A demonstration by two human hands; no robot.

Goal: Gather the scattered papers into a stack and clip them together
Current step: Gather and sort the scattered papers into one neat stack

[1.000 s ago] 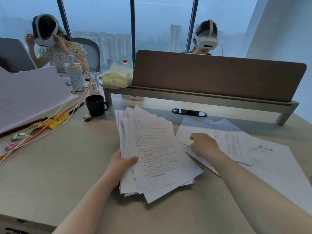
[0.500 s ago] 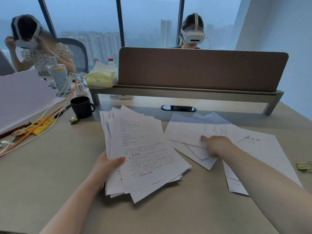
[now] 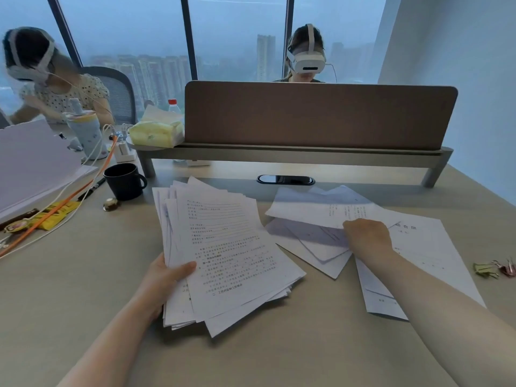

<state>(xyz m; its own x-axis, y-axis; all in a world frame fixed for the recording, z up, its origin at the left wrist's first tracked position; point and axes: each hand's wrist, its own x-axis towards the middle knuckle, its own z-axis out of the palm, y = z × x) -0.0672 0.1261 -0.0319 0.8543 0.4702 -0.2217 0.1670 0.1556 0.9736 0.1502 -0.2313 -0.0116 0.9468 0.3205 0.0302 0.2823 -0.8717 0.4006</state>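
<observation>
**Technician:** While the left hand [image 3: 164, 277] grips the gathered stack of papers [image 3: 223, 255] at its left edge, thumb pressed on the top sheet and fingers underneath, where does the stack sit?

**Inspector:** Centre of the frame, fanned and uneven, its lower corners on the desk [image 3: 69, 275]. The sheet count cannot be determined; the edges overlap.

**Technician:** State of the right hand [image 3: 368, 238]?

**Inspector:** Closed around the edge of the lifted sheet [image 3: 321, 210], right of centre. That sheet is raised off the loose sheets [image 3: 321, 247] below it, which lie overlapped on the desk. At least three separate sheets are distinguishable in that group; an exact count cannot be given. One larger sheet [image 3: 424, 247] extends toward the lower right, partly under the forearm.

**Technician:** Clips?

**Inspector:** Two binder clips [image 3: 495, 269] at the right edge of the frame, one greenish, one pink, lying just beside each other, well apart from both paper groups.

**Technician:** Other items?

**Inspector:** One black mug [image 3: 124, 181] left of centre, near the stack's upper left corner. One brown divider panel [image 3: 318, 115] across the upper centre. One tissue pack [image 3: 156, 132] at its left end. One bottle in a blue sleeve [image 3: 86, 132] at upper left. Two people wearing headsets, one at upper left, one behind the panel.
</observation>
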